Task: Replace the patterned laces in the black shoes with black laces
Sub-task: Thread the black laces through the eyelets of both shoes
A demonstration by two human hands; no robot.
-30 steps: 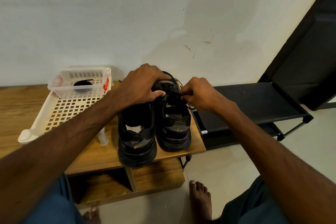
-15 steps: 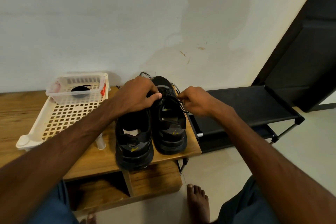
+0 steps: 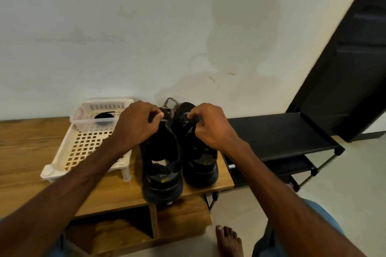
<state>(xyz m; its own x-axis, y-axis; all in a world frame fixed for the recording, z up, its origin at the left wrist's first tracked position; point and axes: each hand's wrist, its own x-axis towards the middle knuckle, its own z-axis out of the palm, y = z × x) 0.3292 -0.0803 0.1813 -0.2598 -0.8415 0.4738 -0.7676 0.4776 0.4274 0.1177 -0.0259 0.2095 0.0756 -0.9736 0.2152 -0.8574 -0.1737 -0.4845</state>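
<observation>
Two black shoes stand side by side, heels toward me, on the wooden table [image 3: 25, 152]: the left shoe [image 3: 161, 171] and the right shoe [image 3: 200, 162]. My left hand [image 3: 137, 125] pinches a black lace end above the left shoe's tongue. My right hand [image 3: 208, 127] pinches a black lace [image 3: 184, 120] over the right shoe's front. A patterned black-and-white lace [image 3: 172, 104] loops behind the shoes, between my hands. The shoes' eyelets are mostly hidden by my hands.
A cream perforated plastic rack [image 3: 87, 148] stands left of the shoes, with a small clear basket [image 3: 94, 119] holding a dark item at its far end. A black shoe rack [image 3: 282, 137] stands to the right. A dark door [image 3: 355, 69] lies far right. My bare foot [image 3: 228, 240] is on the floor.
Both hands rose slightly toward the shoes' fronts. My left hand shifted from resting over the right shoe to pinching a lace end. The patterned lace now shows between my hands.
</observation>
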